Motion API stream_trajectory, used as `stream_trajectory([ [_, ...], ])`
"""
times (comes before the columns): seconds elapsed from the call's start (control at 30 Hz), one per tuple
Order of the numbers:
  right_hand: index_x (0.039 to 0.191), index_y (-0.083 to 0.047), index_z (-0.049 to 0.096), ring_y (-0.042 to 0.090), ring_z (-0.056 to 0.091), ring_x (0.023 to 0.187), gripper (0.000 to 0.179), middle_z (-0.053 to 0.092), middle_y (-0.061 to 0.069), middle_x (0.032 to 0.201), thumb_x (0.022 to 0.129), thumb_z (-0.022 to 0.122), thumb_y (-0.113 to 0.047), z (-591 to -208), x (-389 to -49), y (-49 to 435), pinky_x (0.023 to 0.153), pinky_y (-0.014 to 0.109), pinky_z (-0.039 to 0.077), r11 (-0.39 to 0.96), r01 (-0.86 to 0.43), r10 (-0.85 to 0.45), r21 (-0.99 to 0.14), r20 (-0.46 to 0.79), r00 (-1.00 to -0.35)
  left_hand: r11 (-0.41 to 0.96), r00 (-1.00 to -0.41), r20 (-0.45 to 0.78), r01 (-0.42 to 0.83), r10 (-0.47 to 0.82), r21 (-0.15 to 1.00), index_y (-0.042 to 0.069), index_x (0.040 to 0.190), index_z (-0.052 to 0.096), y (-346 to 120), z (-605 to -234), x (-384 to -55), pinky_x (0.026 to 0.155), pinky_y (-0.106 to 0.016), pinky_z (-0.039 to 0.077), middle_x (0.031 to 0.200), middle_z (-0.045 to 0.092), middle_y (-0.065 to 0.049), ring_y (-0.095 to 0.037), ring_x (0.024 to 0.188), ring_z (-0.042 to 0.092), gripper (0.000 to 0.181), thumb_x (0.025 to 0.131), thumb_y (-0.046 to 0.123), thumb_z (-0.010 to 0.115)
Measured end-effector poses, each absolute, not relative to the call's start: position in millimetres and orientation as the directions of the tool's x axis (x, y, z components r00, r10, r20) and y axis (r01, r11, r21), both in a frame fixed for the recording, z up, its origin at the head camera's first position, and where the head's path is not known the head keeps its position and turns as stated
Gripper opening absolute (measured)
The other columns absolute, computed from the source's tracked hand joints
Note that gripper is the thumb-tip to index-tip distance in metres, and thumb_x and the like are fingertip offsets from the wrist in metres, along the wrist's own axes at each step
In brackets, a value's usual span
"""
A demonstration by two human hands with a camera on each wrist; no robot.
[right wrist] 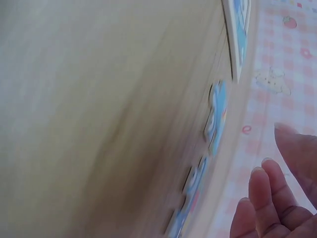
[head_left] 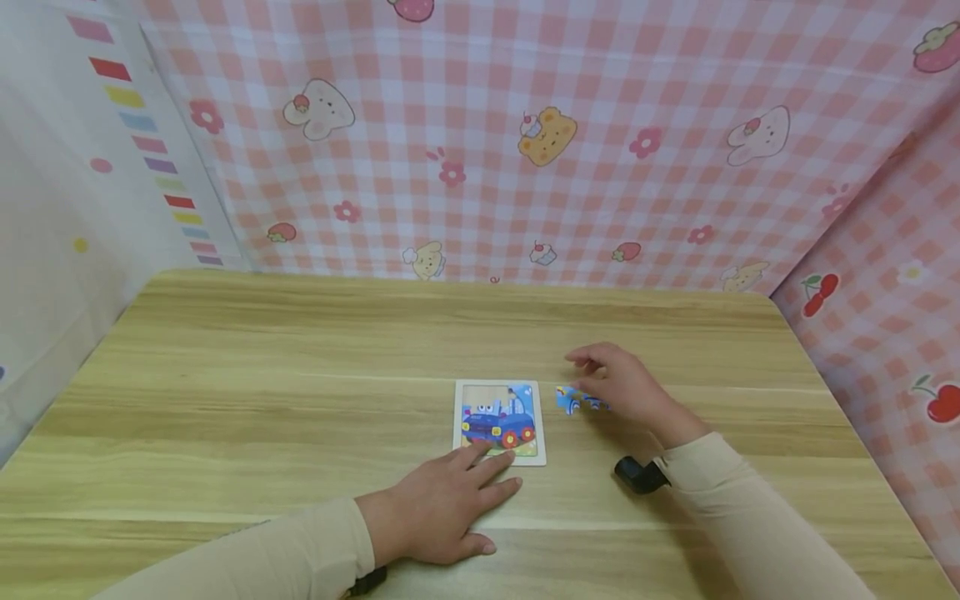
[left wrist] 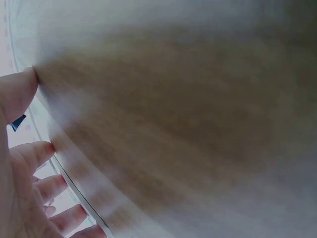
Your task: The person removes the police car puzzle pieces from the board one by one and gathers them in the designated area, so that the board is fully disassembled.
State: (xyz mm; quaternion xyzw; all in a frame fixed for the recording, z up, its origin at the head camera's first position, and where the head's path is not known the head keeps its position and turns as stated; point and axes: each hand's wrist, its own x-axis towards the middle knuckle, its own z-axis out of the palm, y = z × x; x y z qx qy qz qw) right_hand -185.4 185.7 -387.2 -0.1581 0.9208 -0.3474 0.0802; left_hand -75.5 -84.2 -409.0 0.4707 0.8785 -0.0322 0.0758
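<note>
White sheet [head_left: 75,233] on the far left, with a strip of coloured blocks down its edge, then pink gingham cloth [head_left: 450,100] with bunnies, bears and strawberries running behind the wood-grain table [head_left: 262,400]. Beige left sleeve [head_left: 277,550] comes in from the bottom, and the left hand [head_left: 438,508] is palm down with fingers spread out straight, fingertips over the near edge of a jigsaw board. That jigsaw board [head_left: 542,433] lies flat around the middle of the table, white frame, cartoon blue car [head_left: 487,427] with eyes and red-and-yellow wheels, plus a bare wood-coloured patch up top. Just right of it, some loose blue puzzle pieces [head_left: 566,400] lie flat on the wood. Right hand [head_left: 626,387] is over that spot, fingers loosely bent, thumb apart from them, nothing gripped; the right wrist view shows a gap between it and the pieces. Under that wrist sits a black camera [head_left: 637,475], then the beige right sleeve [head_left: 765,525], then more gingham with red cherries [head_left: 943,404].
</note>
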Motion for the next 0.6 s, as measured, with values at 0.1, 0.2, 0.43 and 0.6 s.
stream_trajectory([
  [0.1, 0.122, 0.002, 0.062, 0.031, 0.056, 0.102, 0.033, 0.060, 0.018, 0.112, 0.090, 0.064, -0.003, -387.1, -183.7, 180.3, 0.086, 0.045, 0.050, 0.698, -0.222, -0.340, -0.681, -0.042, -0.940, 0.555, -0.544, -0.168, 0.831, 0.822, 0.025, 0.023, 0.149, 0.038, -84.2, -408.4, -75.9, 0.111, -0.037, 0.033, 0.154, 0.033, -0.006, -0.030, 0.140, 0.031, 0.066, 0.094, 0.059, 0.044],
  [0.2, 0.123, 0.002, 0.062, 0.031, 0.056, 0.102, 0.034, 0.060, 0.017, 0.112, 0.090, 0.065, -0.003, -387.4, -181.9, 174.6, 0.085, 0.044, 0.050, 0.682, -0.217, -0.346, -0.698, -0.047, -0.937, 0.555, -0.542, -0.173, 0.831, 0.823, 0.033, 0.023, 0.149, 0.038, -84.6, -407.7, -76.1, 0.111, -0.037, 0.033, 0.154, 0.033, -0.006, -0.030, 0.140, 0.031, 0.066, 0.095, 0.059, 0.044],
  [0.43, 0.122, 0.001, 0.063, 0.031, 0.056, 0.104, 0.033, 0.062, 0.016, 0.112, 0.089, 0.065, -0.003, -388.5, -177.9, 161.7, 0.089, 0.045, 0.049, 0.672, -0.214, -0.374, -0.709, -0.075, -0.924, 0.548, -0.535, -0.172, 0.836, 0.827, 0.033, 0.022, 0.149, 0.038, -85.2, -406.6, -75.8, 0.111, -0.038, 0.033, 0.154, 0.033, -0.007, -0.031, 0.140, 0.031, 0.066, 0.095, 0.059, 0.043],
  [0.6, 0.121, 0.002, 0.063, 0.029, 0.058, 0.101, 0.033, 0.062, 0.015, 0.109, 0.089, 0.066, -0.003, -392.5, -176.9, 155.7, 0.088, 0.044, 0.050, 0.670, -0.244, -0.407, -0.701, -0.073, -0.910, 0.543, -0.533, -0.168, 0.839, 0.829, 0.020, 0.022, 0.149, 0.038, -85.4, -406.5, -75.5, 0.112, -0.038, 0.032, 0.154, 0.033, -0.007, -0.031, 0.140, 0.031, 0.066, 0.095, 0.058, 0.043],
])
